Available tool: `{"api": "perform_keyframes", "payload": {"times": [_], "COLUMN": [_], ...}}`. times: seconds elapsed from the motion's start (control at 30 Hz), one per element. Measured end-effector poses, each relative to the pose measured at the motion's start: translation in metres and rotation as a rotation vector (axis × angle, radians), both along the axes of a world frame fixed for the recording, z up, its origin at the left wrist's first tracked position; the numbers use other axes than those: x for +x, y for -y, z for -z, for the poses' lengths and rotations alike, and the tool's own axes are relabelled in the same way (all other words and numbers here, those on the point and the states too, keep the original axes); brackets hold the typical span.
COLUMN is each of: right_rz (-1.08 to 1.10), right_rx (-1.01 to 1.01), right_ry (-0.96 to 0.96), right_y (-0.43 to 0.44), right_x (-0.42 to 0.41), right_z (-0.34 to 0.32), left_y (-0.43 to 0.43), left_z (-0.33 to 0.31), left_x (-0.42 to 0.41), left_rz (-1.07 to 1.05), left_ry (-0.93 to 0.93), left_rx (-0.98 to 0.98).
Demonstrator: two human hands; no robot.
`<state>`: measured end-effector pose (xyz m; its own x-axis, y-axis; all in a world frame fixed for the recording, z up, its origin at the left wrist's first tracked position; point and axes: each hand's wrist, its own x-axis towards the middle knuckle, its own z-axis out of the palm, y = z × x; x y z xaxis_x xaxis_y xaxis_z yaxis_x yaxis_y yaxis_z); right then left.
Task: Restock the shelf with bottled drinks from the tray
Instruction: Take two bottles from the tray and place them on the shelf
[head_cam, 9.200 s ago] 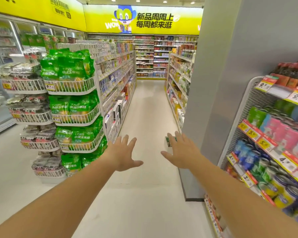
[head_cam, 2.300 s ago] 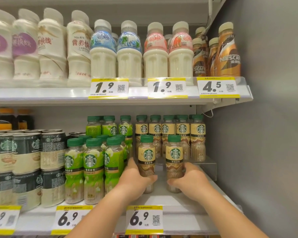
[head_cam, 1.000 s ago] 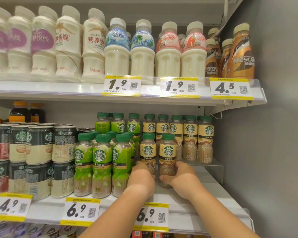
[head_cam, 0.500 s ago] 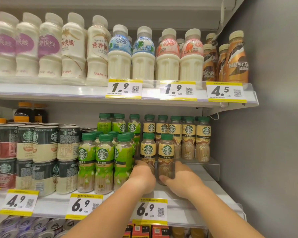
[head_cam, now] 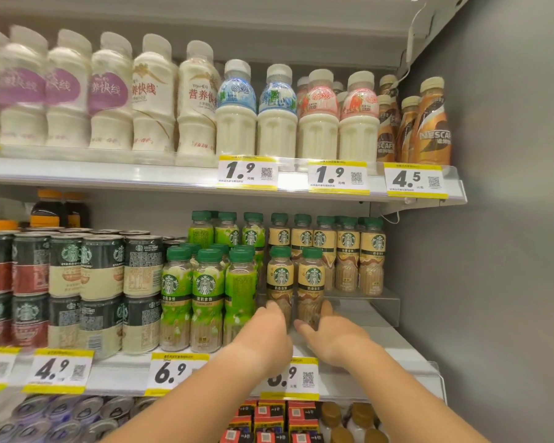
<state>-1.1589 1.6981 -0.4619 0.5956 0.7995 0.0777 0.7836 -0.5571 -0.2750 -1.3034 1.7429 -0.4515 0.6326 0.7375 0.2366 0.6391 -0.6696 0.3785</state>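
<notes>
Step in hand, as I judge it: seating two tan-label bottles on the lower shelf (head_cam: 381, 350), in front of the back row.

Left hand (head_cam: 266, 330): fingers curled round the lower body of the left bottle (head_cam: 280, 279), at about 11 o'clock from the knuckles. Closed on it, though how firm the hold is I cannot tell.

Right hand (head_cam: 331, 335): fingers on the base of the right bottle (head_cam: 311, 282), thumb to one side; the hand looks more cupped than clamped. Grip narrow, in contact.

Both bottles stand upright, side by side and touching or nearly so, just right of the green-label bottles (head_cam: 207, 292). Behind them, at 12 o'clock, a row of matching tan bottles (head_cam: 347, 251) stands on a clear riser (head_cam: 387, 302).

Free shelf remains at 3 o'clock of the pair, up to the grey side wall (head_cam: 493, 251).

The tray is not in view.

Next move, my estimate: let go of both bottles without tipping them, labels facing out, then draw the hands back toward 6 o'clock. Care is needed not to knock the green row at 9 o'clock.
</notes>
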Motion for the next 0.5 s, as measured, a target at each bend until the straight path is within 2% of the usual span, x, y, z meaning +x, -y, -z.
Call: {"api": "perform_keyframes", "payload": {"times": [0.07, 0.13, 0.3, 0.5], "right_rz": [0.021, 0.021, 0.003, 0.015], "right_rx": [0.030, 0.040, 0.081, 0.162], "right_ry": [0.084, 0.168, 0.327, 0.360], "right_y": [0.003, 0.011, 0.039, 0.078], "right_x": [-0.001, -0.005, -0.026, -0.070], "right_z": [0.000, -0.001, 0.009, 0.042], "left_y": [0.003, 0.006, 0.015, 0.028], "left_z": [0.003, 0.008, 0.032, 0.061], "left_x": [-0.008, -0.018, -0.047, -0.092], "left_rz": [0.060, 0.108, 0.084, 0.101], "left_ry": [0.008, -0.061, -0.237, -0.229], "left_rx": [0.108, 0.233, 0.538, 0.640]}}
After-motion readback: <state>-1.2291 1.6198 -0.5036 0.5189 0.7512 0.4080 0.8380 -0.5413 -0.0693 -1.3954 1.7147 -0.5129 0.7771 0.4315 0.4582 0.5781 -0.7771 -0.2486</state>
